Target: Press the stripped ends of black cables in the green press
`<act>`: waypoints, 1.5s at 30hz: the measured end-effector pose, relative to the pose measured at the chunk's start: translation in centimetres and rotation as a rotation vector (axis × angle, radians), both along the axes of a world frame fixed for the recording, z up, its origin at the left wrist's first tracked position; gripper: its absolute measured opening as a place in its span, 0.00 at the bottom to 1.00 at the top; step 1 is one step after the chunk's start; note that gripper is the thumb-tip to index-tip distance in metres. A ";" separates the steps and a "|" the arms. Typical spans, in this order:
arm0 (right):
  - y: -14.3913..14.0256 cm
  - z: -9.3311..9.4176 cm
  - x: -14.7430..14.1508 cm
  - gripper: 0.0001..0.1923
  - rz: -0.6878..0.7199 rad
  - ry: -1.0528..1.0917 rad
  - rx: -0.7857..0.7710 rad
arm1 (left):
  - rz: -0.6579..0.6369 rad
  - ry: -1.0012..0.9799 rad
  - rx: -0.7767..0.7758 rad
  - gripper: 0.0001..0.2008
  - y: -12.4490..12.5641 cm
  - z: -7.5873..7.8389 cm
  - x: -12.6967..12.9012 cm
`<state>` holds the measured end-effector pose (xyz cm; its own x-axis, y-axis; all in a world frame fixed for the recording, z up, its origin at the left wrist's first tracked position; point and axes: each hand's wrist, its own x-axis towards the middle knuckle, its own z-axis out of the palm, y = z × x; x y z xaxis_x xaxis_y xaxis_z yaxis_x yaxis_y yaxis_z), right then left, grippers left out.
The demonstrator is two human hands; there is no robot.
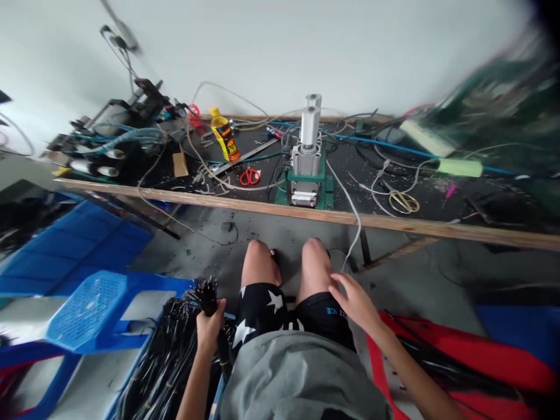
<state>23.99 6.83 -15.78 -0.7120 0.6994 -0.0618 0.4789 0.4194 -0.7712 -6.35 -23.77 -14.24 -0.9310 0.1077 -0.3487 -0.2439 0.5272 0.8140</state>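
Observation:
My left hand (209, 328) is closed around a bundle of black cables (206, 293), held upright above a blue bin (144, 291) heaped with more black cables (161, 361). My right hand (355, 298) rests with fingers spread on my right thigh, holding nothing. I sit facing a workbench (394, 223) with a wooden front edge. On it, straight ahead, stands a metal pneumatic press (307, 156) on a green base.
The bench carries red scissors (249, 176), gold scissors (403, 202), a yellow bottle (224, 134), tangled hoses and wires, and machinery at the left (131, 116). A blue plastic stool (87, 312) stands at my left. A red bin with black cables (446, 361) lies at my right.

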 end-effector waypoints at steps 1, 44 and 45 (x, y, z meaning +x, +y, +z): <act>-0.4 -0.3 1.5 0.22 -0.037 -0.020 0.006 | -0.036 -0.015 0.026 0.32 0.4 0.0 -1.0; -2.6 -5.3 -2.6 0.30 -0.475 0.061 0.102 | -0.910 -0.082 0.007 0.22 12.3 15.3 1.1; -2.5 -5.3 -2.0 0.30 -0.477 0.068 0.097 | -0.897 -0.048 -0.036 0.22 12.7 14.3 1.2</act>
<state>22.04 4.32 -21.09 -0.3108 0.9489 0.0554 0.5848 0.2369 -0.7758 -5.10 -11.10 0.09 -0.4865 0.7757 -0.4020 0.2386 0.5606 0.7930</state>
